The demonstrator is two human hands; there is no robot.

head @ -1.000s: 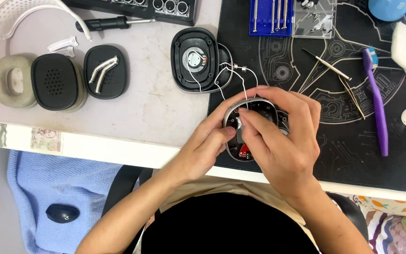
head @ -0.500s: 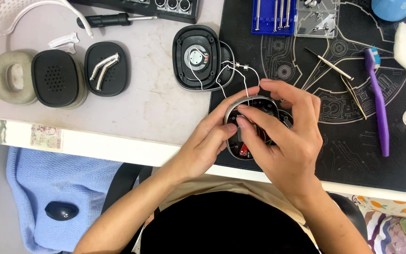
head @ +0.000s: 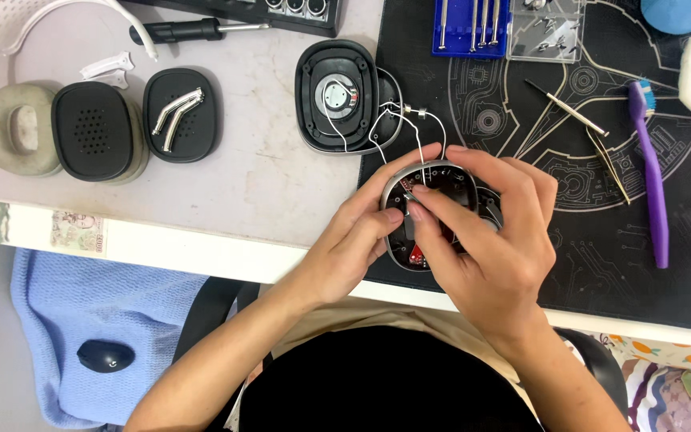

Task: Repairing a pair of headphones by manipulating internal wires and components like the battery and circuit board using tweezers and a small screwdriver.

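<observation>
Two hands, left [head: 361, 236] and right [head: 493, 240], pinching open earcup [head: 433, 180], circuitry mostly hidden under fingers

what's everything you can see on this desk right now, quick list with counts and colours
open silver-rimmed headphone earcup shell: 1, black inside, mat's left edge, held
black speaker driver plate: 1, above it, joined by white wires
ear cushions: 3, one beige, two black, far left
white headband: 1, top left
black-handled screwdriver: 1, top
blue bit tray: 1, top
purple toothbrush: 1, right
black work mat: 1, right half
left hand: 1, grip on shell
right hand: 1, fingertips inside shell
</observation>
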